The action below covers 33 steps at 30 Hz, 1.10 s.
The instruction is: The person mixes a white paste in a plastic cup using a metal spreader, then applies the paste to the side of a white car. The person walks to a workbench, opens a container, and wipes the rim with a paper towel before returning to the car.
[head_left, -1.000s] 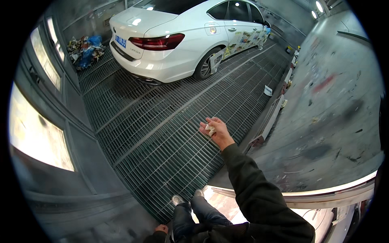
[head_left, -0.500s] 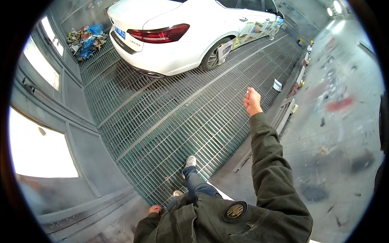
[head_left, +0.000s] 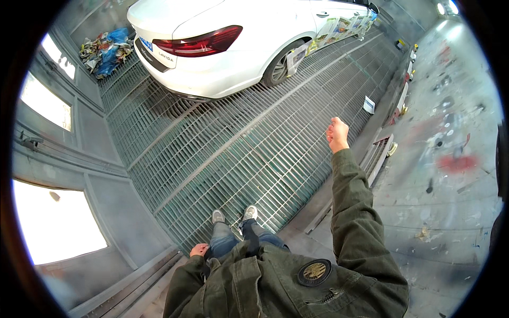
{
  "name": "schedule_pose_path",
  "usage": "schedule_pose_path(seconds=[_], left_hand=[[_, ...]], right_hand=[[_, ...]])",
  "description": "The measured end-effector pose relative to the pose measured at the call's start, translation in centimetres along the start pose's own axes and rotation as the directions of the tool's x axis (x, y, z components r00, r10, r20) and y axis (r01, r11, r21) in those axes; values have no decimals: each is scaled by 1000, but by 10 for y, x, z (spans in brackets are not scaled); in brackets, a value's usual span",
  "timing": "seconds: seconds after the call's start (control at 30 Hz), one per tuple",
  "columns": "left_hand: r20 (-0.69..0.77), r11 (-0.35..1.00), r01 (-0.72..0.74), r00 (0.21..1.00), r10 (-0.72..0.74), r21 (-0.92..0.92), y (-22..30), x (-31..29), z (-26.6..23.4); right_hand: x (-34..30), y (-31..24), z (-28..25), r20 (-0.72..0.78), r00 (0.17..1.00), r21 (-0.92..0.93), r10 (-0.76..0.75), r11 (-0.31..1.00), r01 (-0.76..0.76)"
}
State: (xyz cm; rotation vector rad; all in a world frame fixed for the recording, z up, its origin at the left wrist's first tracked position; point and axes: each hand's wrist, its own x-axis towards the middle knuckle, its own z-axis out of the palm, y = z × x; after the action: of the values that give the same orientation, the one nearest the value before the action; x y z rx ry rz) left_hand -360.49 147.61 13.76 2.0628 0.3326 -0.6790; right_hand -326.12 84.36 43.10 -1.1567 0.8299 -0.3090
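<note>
My right hand is stretched forward over the grated floor, its fingers curled into a fist. Whatever it may hold is hidden inside the fingers. Low beside my left thigh hangs my left hand; its fingers are small and mostly turned out of sight. Neither hand touches the white car, whose rear corner with a red tail light stands ahead to the left. Masking paper covers the lower side of the car and hangs by its rear wheel.
A heap of crumpled paper and blue plastic lies at the far left. On the right, a paint-spotted wall rises behind a ledge with tape rolls. A white packet lies near that ledge. Bright windows line the left wall.
I have moved a little toward the car. My left foot has come up level with my right, and my left hand shows more beside my leg. My right fist stays stretched out.
</note>
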Motion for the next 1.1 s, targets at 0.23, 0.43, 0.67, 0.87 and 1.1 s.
schedule_pose_path(seconds=[0.23, 0.43, 0.67, 0.87, 1.1], left_hand=[[-59, 976, 172, 984, -165, 132, 54, -7, -28], [42, 987, 156, 987, -158, 47, 63, 5, -37], [328, 972, 146, 923, -201, 186, 47, -1, -43], [351, 961, -107, 936, 10, 257, -20, -9, -16], [162, 970, -2, 986, -38, 243, -47, 20, 15]], right_hand=[[18, 2, -11, -4, 998, -8, 56, 998, -56], [32, 7, -14, 15, 996, 117, 85, 989, -86], [61, 35, -37, 173, 976, 131, 133, 979, -157], [74, 61, -48, 107, 984, -5, 145, 989, -145], [100, 141, -133, -112, 979, -49, 169, 983, -176]])
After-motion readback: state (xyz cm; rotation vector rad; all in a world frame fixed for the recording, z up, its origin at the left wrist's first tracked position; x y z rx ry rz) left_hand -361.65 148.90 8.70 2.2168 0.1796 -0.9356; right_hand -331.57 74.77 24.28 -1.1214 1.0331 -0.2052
